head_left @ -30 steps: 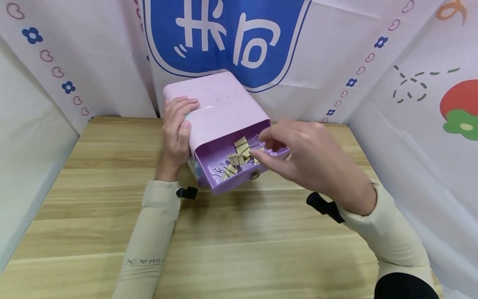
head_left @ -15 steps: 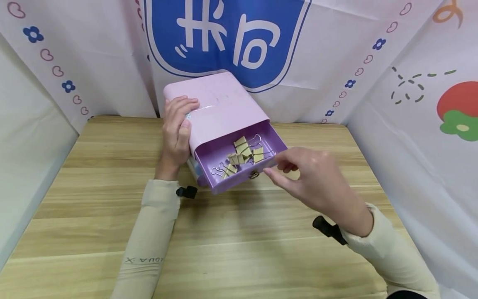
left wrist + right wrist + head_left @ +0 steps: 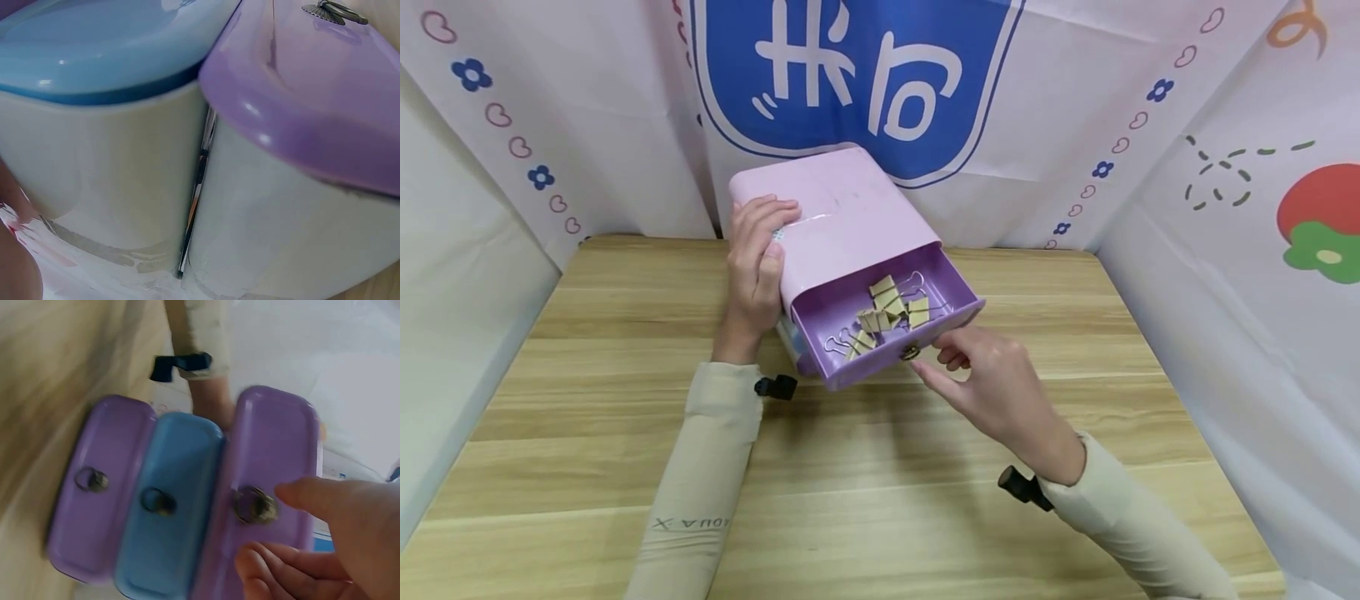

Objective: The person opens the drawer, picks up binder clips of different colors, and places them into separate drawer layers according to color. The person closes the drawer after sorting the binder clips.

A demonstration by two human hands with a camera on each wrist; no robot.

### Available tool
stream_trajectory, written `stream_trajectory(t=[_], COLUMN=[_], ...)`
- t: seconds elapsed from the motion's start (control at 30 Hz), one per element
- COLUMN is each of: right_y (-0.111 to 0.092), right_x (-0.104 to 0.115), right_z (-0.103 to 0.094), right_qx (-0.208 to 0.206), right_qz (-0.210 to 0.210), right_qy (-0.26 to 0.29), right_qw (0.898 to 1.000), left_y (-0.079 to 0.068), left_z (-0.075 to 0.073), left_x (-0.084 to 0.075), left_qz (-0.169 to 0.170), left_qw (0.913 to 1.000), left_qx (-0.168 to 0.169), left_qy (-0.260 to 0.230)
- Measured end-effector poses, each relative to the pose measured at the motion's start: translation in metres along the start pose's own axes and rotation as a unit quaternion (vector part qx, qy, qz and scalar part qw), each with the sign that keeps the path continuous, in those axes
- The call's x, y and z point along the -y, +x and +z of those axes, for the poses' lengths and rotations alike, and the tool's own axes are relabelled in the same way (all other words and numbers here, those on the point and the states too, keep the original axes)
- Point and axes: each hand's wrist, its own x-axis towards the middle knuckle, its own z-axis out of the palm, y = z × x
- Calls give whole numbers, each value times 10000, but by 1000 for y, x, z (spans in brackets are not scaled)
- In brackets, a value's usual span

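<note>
A pink-topped drawer box [image 3: 842, 200] stands at the back of the table, turned at an angle. Its purple top drawer [image 3: 816, 321] is pulled out, showing several pale yellow binder clips [image 3: 887, 296] inside. Fingers and thumb of my left hand [image 3: 752, 267] rest over the box's left edge. My right hand [image 3: 992, 379] is in front of the drawer's front, thumb and fingers apart and loosely bent. In the right wrist view, the thumb tip is right beside the metal ring pull [image 3: 256, 506], with nothing between thumb and fingers.
Below lie a blue drawer [image 3: 172, 537] and another purple drawer [image 3: 106, 531], both pushed in, each with a ring pull. The wooden table [image 3: 850, 500] extends in front. A printed white cloth [image 3: 1037, 125] hangs close behind the box.
My right hand has moved from over the clips, out past the drawer's right corner, then down and left to its front near the ring pull. Left hand, box and drawer stay put.
</note>
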Motion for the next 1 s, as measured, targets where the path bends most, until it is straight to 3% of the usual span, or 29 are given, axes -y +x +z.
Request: stream_trajectory(t=[0.2,0.47,0.6,0.77,1.0], right_y=[0,-2,0,3,6], right_x=[1,1,0,2,4], right_z=[20,30,30,28,25], right_qx=[-288,-390,-186,174,388], right_qz=[-62,117,450,914,1113], right_qy=[124,263,846,1614,1961], right_qw=[9995,9988,9952,9825,9735], left_y=[1,-1,0,-1,-1], left_z=[0,1,1,2,2], left_x=[0,-1,-1,0,0], left_qz=[7,9,25,80,27], left_qw=[10000,10000,10000,9999,10000], left_qx=[-8,9,-39,-87,-55], left_qy=[16,-23,-34,-102,-24])
